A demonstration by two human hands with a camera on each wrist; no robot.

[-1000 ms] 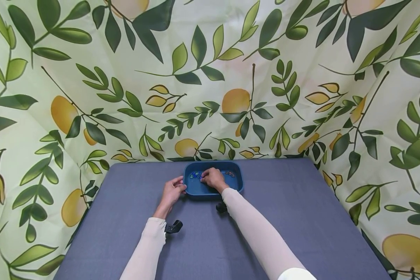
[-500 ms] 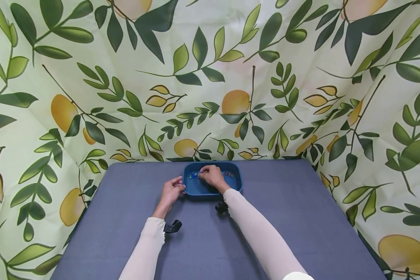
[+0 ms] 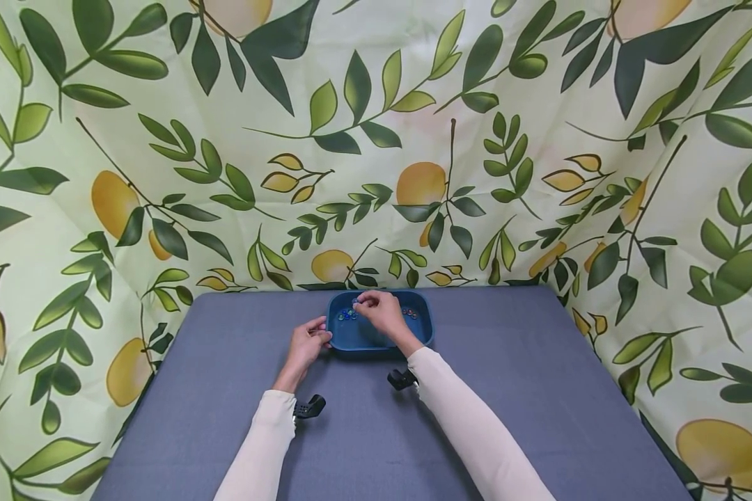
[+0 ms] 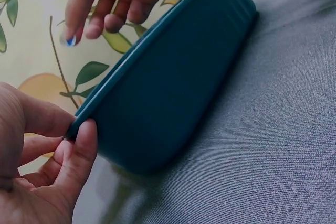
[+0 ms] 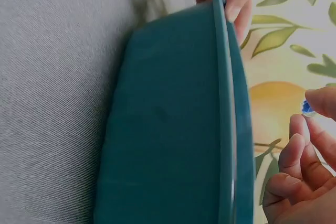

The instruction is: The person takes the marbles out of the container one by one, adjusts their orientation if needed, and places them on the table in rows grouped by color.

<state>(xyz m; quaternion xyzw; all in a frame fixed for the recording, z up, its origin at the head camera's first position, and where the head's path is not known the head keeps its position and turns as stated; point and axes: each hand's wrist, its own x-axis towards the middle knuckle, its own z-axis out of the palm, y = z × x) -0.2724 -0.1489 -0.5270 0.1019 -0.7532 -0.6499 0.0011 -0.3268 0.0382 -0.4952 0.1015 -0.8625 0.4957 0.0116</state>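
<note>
A marble (image 5: pixel 307 108) is held above a tray (image 4: pixel 157 87).
It (partly blue) is pinched by the right hand (image 3: pixel 382 313); the tray is gripped by the left hand (image 3: pixel 306 345).

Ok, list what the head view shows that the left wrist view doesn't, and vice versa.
Only the head view: small pieces lying inside the blue tray, and both pale sleeves.

Only the left wrist view: the tray's outer wall seen broadside.

Both: the tray, left hand gripping it, right hand pinching a blue piece, gray cloth, leafy backdrop.
</note>
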